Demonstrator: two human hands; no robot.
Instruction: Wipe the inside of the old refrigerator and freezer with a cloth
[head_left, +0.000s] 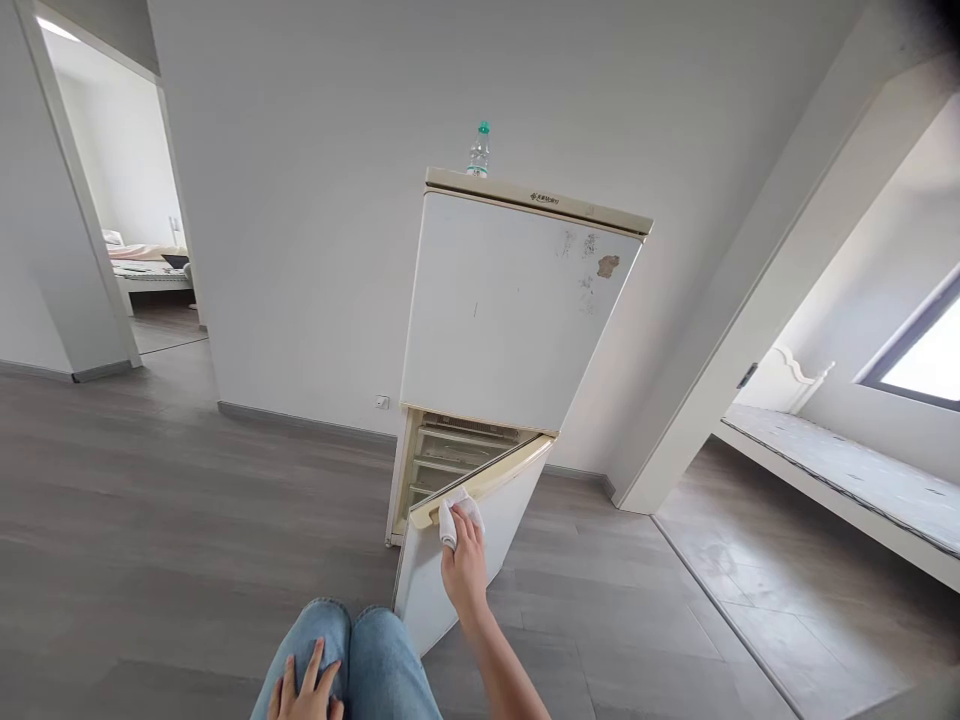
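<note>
My right hand [465, 565] is closed on a white cloth [451, 518] and presses it against the top edge of the lower fridge door [469, 545]. That door stands partly ajar, hinged on the right. Behind it, several shelves or drawers [450, 465] show in the lower compartment of the fridge [517, 310]. The upper door is closed and has dark marks and a brown worn patch near its top right corner. Resting on my knee in blue jeans [390, 665], my left hand [306, 695] has its fingers spread and holds nothing.
A clear plastic bottle [479, 152] with a green cap stands on top of the fridge. A socket [382, 402] is on the wall at left. Doorways open on both sides, with a bed [154, 268] beyond the left one and a bare mattress [855, 455] beyond the right.
</note>
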